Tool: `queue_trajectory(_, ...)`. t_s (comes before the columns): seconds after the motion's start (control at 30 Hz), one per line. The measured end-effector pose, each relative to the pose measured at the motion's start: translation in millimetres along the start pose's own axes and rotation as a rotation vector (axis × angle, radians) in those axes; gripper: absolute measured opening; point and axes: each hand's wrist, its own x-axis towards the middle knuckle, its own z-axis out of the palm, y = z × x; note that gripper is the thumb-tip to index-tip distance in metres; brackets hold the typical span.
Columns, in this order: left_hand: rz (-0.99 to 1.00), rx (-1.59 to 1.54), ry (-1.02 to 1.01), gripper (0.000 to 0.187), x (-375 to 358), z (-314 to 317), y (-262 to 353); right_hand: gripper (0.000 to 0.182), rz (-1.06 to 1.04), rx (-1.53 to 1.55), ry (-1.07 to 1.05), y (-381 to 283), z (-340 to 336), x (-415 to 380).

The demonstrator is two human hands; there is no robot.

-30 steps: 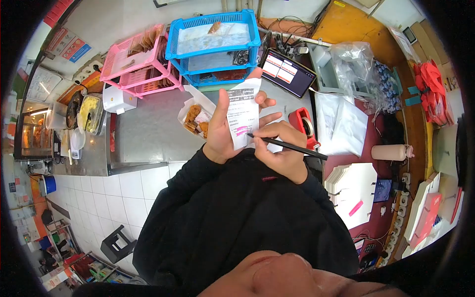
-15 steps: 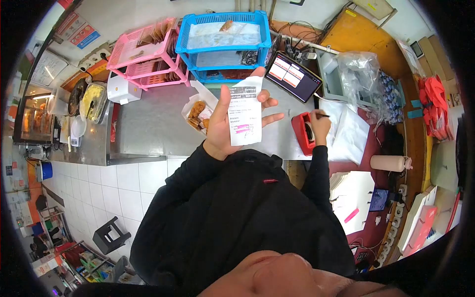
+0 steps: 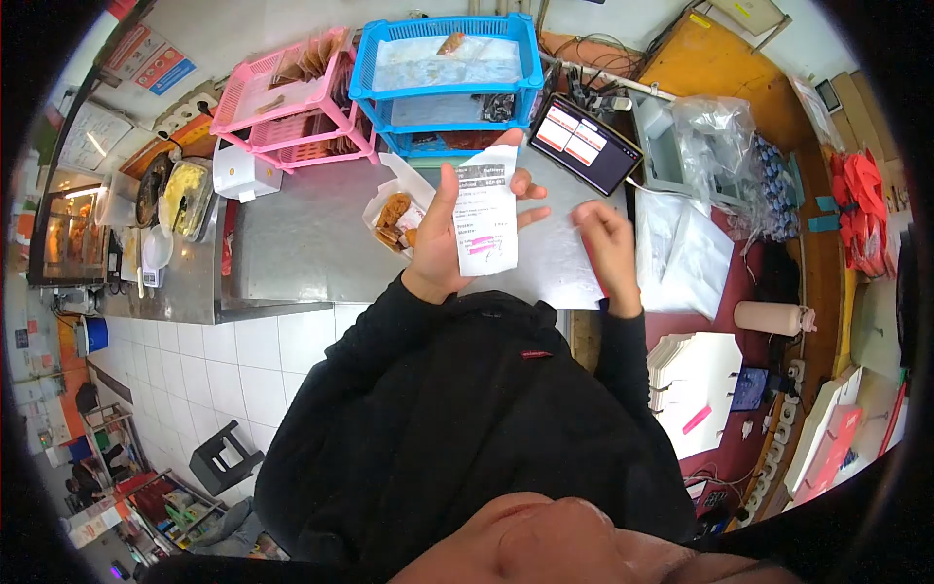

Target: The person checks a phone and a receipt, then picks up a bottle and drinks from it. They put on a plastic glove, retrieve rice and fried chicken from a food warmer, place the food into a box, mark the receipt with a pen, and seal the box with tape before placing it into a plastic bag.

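Note:
My left hand (image 3: 438,234) holds a printed receipt (image 3: 486,219) upright over the metal counter, thumb in front and fingers behind its edge. Pink highlighter and pen marks show near the receipt's lower end. My right hand (image 3: 609,248) is raised over the counter's right end, fingers curled together; whatever may be between them is too small to make out. Left of the receipt, an open white box (image 3: 381,206) holds fried chicken (image 3: 393,220), partly hidden by my left hand.
Blue tiered trays (image 3: 443,88) and pink tiered trays (image 3: 292,127) stand along the back. A tablet (image 3: 586,144) leans behind my right hand. White plastic bags (image 3: 683,248) lie to the right, with a pink bottle (image 3: 769,318) and stacked white cardboard (image 3: 693,384) nearer.
My right hand has moved away from the red tape dispenser, which no longer shows on the counter. The receipt stays in my left hand, shifted slightly.

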Motion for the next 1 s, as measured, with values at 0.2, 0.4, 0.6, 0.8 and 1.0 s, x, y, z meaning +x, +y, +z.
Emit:
queue_trajectory(0.2,0.071,0.16,0.002,0.076,-3,-36,14,0.018,-0.168,0.035,-0.293,-80,78,-14)
queue_trajectory(0.4,-0.488,0.878,0.375,0.077,-108,-178,4,0.017,-0.062,-0.025,-0.066,2,93,28)
queue_trajectory(0.6,-0.769,0.601,0.581,0.081,-204,-216,23,0.029,0.251,-0.466,0.067,200,89,68)
queue_trajectory(0.8,-0.67,0.646,0.531,0.071,-197,-245,87,0.053,-0.046,-0.585,0.071,180,143,71)
queue_trajectory(1.0,-0.04,1.418,0.79,0.049,-136,-364,97,0.041,-0.091,-0.534,-0.215,152,203,53)
